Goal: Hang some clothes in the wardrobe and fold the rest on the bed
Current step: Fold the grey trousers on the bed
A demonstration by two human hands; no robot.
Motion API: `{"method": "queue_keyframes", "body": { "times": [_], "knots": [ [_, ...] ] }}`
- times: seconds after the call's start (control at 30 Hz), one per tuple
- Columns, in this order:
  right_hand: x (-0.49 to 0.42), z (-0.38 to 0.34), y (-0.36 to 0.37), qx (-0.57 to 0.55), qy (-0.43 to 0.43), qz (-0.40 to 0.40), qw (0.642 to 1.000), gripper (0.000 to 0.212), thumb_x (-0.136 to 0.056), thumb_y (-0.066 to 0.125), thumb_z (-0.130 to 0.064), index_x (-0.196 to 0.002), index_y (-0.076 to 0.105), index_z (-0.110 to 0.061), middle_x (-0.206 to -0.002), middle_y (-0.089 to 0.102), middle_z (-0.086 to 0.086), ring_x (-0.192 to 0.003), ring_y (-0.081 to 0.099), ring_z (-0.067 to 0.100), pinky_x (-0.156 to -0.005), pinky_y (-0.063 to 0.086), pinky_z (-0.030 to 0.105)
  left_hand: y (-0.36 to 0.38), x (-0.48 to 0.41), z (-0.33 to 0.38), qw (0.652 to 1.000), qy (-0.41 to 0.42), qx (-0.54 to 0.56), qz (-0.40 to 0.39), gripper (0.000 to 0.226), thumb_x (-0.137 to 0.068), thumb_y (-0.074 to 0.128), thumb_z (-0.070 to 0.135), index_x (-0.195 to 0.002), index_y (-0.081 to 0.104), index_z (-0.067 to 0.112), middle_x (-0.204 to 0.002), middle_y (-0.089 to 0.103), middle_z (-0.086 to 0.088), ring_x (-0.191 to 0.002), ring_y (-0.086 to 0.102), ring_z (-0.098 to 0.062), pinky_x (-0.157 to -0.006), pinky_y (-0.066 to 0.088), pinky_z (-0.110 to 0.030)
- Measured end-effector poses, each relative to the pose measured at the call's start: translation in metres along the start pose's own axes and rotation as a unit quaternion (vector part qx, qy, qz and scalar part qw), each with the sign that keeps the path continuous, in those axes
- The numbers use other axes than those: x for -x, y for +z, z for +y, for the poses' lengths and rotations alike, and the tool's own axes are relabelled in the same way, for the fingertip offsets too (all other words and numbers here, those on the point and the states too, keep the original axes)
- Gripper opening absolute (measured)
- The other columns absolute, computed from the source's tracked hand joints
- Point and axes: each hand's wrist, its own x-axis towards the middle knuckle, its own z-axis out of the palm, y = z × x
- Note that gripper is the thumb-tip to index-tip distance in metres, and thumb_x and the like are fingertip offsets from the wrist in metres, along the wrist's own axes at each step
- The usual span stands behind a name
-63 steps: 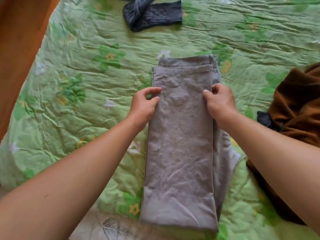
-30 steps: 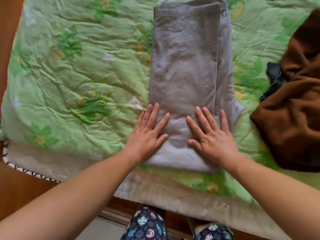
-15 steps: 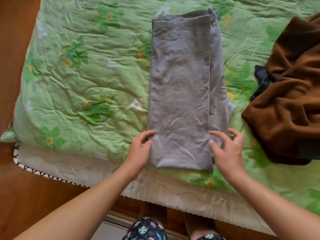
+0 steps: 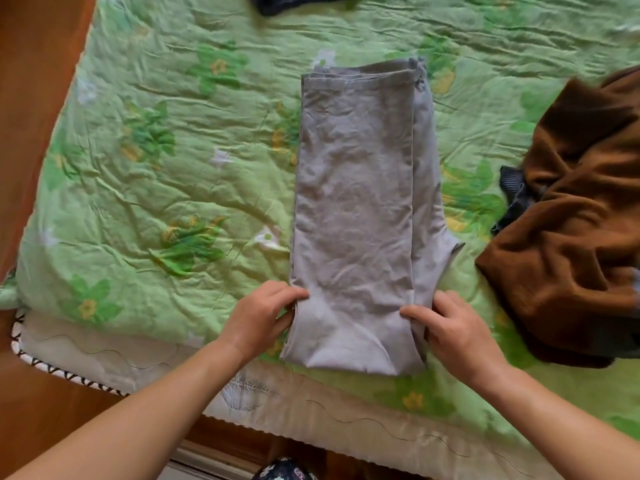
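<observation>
Green floral quilt [image 4: 138,188]: covers the bed and bears all garments.

Left hand [image 4: 263,317]: fingers curled, pinching the left edge of the grey trousers [image 4: 356,202] near their close end.

Grey trousers: folded lengthwise into a long strip. The long axis runs straight away from the person, seamed end farthest. The fabric is wrinkled and lies flat mid-quilt.

Right hand [image 4: 457,330]: thumb on top, fingers curled round the right edge.

Brown garment [image 4: 571,220]: crumpled heap at right, apart from the trousers.
</observation>
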Motion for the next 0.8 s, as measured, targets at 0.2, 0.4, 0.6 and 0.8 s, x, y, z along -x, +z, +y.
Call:
{"method": "queue_keyframes", "body": {
  "times": [0.2,0.4,0.6,0.8],
  "knots": [
    [-0.047,-0.002,-0.065,-0.154,0.126,0.063,0.978,0.022,-0.079,0.063,-0.029,-0.098,0.073,-0.025,-0.122,0.058,0.009,-0.116,0.053,0.022,-0.098,0.04,0.039,-0.054,-0.059,0.005,0.954,-0.134,0.258,0.068,0.023,-0.081,0.069,0.041,-0.099,0.068,0.028,-0.102,0.06,-0.013,-0.095,0.06,-0.021,-0.081,0.048,-0.027],
    [-0.19,0.052,-0.105,-0.511,0.285,-0.013,0.811,0.034,-0.086,0.072,-0.041,-0.098,0.074,-0.009,-0.096,0.075,0.002,-0.085,0.069,0.017,-0.076,0.051,0.032,-0.084,-0.194,-0.02,0.837,-0.252,0.482,0.07,0.025,-0.093,0.065,0.046,-0.102,0.067,0.023,-0.098,0.075,0.004,-0.091,0.068,-0.012,-0.086,0.054,-0.039],
    [-0.204,0.087,-0.086,-0.536,0.383,-0.297,0.691,0.053,-0.063,0.089,-0.014,-0.114,0.075,-0.013,-0.115,0.075,0.01,-0.1,0.074,0.026,-0.071,0.061,0.034,-0.061,-0.19,-0.052,0.827,-0.259,0.487,-0.105,0.069,-0.075,0.084,0.015,-0.137,0.054,0.014,-0.127,0.07,-0.006,-0.117,0.067,-0.024,-0.093,0.057,-0.037],
    [-0.192,0.065,-0.084,-0.61,0.336,-0.174,0.696,0.042,-0.062,0.08,-0.001,-0.104,0.076,-0.006,-0.102,0.077,0.011,-0.084,0.076,0.021,-0.063,0.059,0.028,-0.069,-0.154,-0.036,0.881,-0.154,0.448,-0.022,0.035,-0.086,0.075,0.023,-0.119,0.069,0.031,-0.117,0.074,0.001,-0.109,0.068,-0.015,-0.092,0.056,-0.034]
  ]
}}
